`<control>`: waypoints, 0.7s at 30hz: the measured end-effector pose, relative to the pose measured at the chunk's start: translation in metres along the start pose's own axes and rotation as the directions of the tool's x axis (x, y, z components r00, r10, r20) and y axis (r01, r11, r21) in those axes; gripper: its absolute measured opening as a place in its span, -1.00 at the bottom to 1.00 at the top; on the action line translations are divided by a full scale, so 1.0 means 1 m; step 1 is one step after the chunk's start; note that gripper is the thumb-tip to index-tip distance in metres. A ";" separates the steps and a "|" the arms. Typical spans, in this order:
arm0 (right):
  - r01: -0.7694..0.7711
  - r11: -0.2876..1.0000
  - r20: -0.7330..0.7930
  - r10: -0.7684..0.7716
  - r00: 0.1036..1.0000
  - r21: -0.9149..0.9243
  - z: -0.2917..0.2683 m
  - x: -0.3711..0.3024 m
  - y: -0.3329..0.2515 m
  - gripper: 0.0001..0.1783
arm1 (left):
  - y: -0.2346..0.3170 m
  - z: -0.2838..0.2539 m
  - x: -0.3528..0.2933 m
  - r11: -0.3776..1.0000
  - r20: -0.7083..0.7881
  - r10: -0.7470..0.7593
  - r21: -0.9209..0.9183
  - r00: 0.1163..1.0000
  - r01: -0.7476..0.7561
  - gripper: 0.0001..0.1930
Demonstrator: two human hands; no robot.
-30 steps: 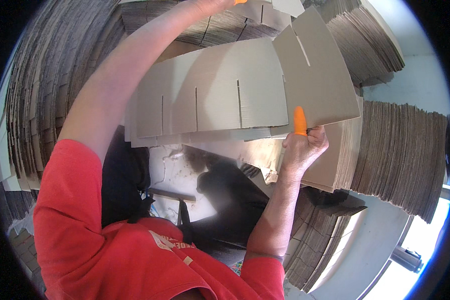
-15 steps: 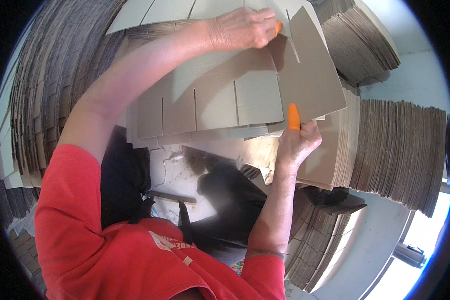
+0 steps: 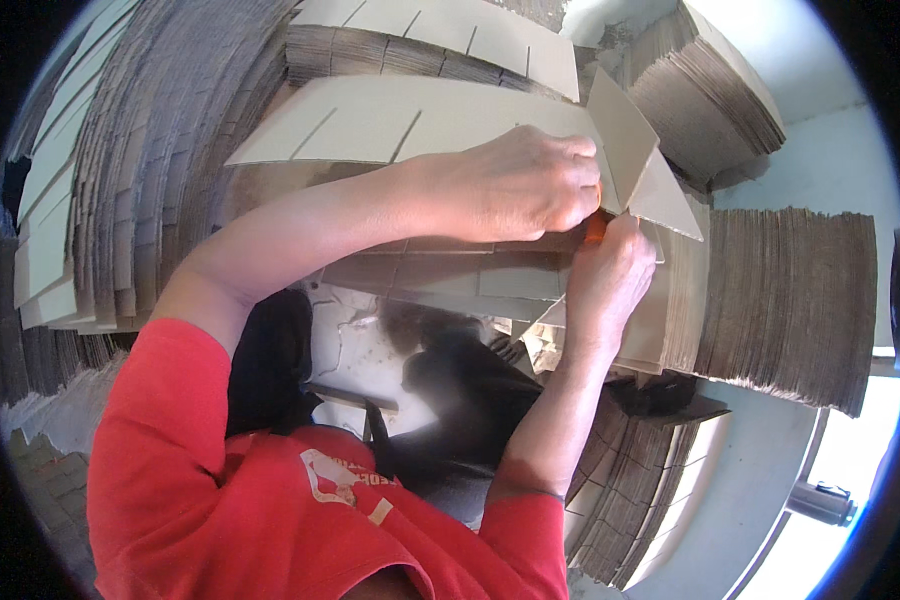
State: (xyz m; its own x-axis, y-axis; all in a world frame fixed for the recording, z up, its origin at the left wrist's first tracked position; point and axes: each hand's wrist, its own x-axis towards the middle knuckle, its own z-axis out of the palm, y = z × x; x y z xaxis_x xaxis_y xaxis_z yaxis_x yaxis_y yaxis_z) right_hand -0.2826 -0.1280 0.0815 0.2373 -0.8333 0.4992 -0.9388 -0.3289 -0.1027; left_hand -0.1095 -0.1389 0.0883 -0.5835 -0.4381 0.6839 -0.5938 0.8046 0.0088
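Observation:
My left hand [image 3: 535, 185] is closed on the near edge of a long slotted cardboard sheet [image 3: 370, 115], close to its right end. Beside it, my right hand [image 3: 615, 270] pinches a plain cardboard piece [image 3: 620, 130] that stands tilted across that end. The two hands almost touch, and orange finger covers [image 3: 595, 226] show between them. A further cardboard flap [image 3: 665, 200] angles out to the right of the joint. My fingertips and the slot between them are largely hidden. More slotted sheets [image 3: 440, 270] lie below my left forearm.
Tall stacks of slotted cardboard [image 3: 170, 150] fill the left side. Another stack [image 3: 435, 50] stands at the back, with piles at the back right [image 3: 705, 85] and right [image 3: 790, 300]. A lower stack [image 3: 635, 490] sits by my right elbow.
My left hand has come down and nearer, close to my right hand. The long sheet has tipped up, and the cross piece has turned more edge-on.

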 end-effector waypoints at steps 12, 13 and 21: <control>-0.115 0.993 0.760 0.063 0.647 0.016 0.051 0.108 -0.018 -0.83 | -0.039 -0.059 0.006 0.875 0.107 -0.473 0.172 0.875 0.452 -0.76; -0.279 0.953 0.747 0.100 0.657 0.118 0.064 0.105 -0.007 -0.83 | -0.037 -0.053 -0.003 0.874 0.060 -0.465 0.191 0.883 0.447 -0.73; -0.110 0.990 0.028 0.108 0.994 0.088 0.039 0.027 0.094 -0.73 | -0.041 -0.044 -0.086 0.769 0.359 -0.639 0.279 0.680 0.575 -0.72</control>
State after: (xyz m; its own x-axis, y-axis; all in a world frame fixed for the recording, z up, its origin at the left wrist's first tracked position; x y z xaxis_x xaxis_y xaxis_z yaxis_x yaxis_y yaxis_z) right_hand -0.3550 -0.1985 0.0515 0.1416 -0.8763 0.4606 -0.9334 -0.2731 -0.2326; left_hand -0.0109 -0.1167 0.0613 -0.2165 -0.9561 0.1977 -0.9467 0.2551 0.1967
